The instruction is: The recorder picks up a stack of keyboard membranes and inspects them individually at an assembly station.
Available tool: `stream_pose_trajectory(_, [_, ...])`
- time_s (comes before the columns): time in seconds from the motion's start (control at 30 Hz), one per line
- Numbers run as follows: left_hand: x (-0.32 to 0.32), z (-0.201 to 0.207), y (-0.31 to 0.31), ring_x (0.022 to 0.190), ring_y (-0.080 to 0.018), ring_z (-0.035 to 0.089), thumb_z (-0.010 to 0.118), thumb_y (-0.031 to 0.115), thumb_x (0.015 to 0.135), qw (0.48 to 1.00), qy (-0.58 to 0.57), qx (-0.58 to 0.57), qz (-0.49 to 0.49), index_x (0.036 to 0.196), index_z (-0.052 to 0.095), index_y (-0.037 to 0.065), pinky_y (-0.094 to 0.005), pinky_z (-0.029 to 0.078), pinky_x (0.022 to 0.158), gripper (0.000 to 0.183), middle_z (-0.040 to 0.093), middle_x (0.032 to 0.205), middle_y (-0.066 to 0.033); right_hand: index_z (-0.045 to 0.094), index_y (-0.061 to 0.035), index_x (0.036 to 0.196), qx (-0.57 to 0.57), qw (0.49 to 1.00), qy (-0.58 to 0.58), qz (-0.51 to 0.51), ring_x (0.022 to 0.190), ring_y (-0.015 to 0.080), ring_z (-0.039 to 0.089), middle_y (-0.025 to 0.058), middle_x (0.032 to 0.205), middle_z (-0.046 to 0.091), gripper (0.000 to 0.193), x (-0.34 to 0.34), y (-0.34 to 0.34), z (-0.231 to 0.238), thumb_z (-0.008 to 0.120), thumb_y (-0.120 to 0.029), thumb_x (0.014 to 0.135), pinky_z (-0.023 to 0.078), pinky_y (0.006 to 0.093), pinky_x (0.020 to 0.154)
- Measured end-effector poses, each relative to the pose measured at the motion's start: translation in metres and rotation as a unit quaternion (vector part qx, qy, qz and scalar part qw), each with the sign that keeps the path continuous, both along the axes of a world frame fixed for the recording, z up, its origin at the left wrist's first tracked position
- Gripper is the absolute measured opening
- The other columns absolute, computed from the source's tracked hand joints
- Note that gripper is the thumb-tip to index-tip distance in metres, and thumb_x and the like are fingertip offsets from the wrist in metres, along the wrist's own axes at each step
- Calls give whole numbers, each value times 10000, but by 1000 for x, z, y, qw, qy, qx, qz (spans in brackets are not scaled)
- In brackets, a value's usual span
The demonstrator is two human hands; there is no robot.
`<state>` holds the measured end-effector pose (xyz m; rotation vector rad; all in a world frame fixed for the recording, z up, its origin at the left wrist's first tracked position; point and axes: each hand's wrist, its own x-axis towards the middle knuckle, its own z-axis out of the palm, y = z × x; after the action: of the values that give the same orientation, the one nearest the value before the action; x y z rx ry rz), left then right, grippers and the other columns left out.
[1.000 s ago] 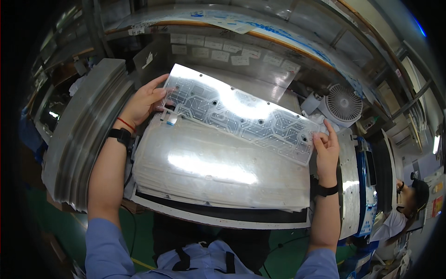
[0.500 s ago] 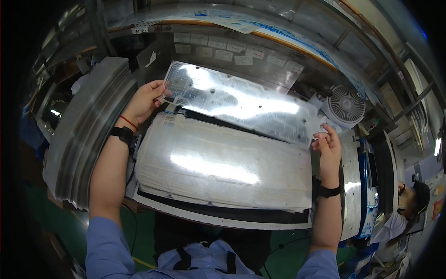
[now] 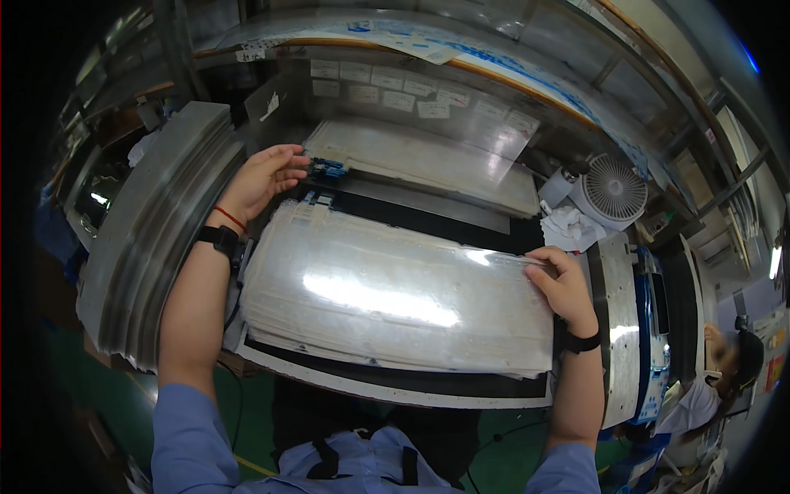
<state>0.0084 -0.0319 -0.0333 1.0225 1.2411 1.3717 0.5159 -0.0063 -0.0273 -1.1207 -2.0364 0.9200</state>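
Note:
A thick stack of thin clear plastic sheets (image 3: pixel 387 280) lies in front of me, its top shining under the light. My right hand (image 3: pixel 566 288) is at the stack's far right corner, thumb and fingers closed on the edge of the top sheet. Beyond the stack's far left corner, my left hand (image 3: pixel 267 179) is open, fingers stretched out beside a small blue clamp-like part (image 3: pixel 327 168). That hand holds nothing. A second stack of pale sheets (image 3: pixel 428 165) lies farther back, past a black strip (image 3: pixel 387 216).
Tall grey stacked plates (image 3: pixel 156 230) stand at my left. Back right are a white fan (image 3: pixel 613 189), a cylindrical container (image 3: pixel 561 185) and crumpled white paper (image 3: pixel 572 228). A perforated metal plate (image 3: pixel 619 329) and blue fixture (image 3: pixel 652 346) lie right; a person (image 3: pixel 699 395) is beyond.
The clear printed sheet that both hands held up is out of them, and the back stack shows. My right hand has moved nearer, onto the front stack's corner; my left fingers have opened.

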Motion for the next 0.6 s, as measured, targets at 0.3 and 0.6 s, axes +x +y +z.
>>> stream_pose_trajectory(0.3, [1,5,-2,744,-81,593,460,277,995,998,-26,-6,-64,1111,570,17,-210,489,682,305,646,906,-37,620,6,966,16,990,126,-65,813,84,570,6,888,628,103,2,1,-1,626,-39,873,449,222,742])
stream_pose_trajectory(0.6, [6,0,-4,571,-27,476,543,204,948,974,176,6,-146,964,619,37,-169,375,529,184,658,792,-1,626,15,977,16,978,157,-134,786,76,571,16,880,634,114,4,6,-2,623,-37,875,445,208,730])
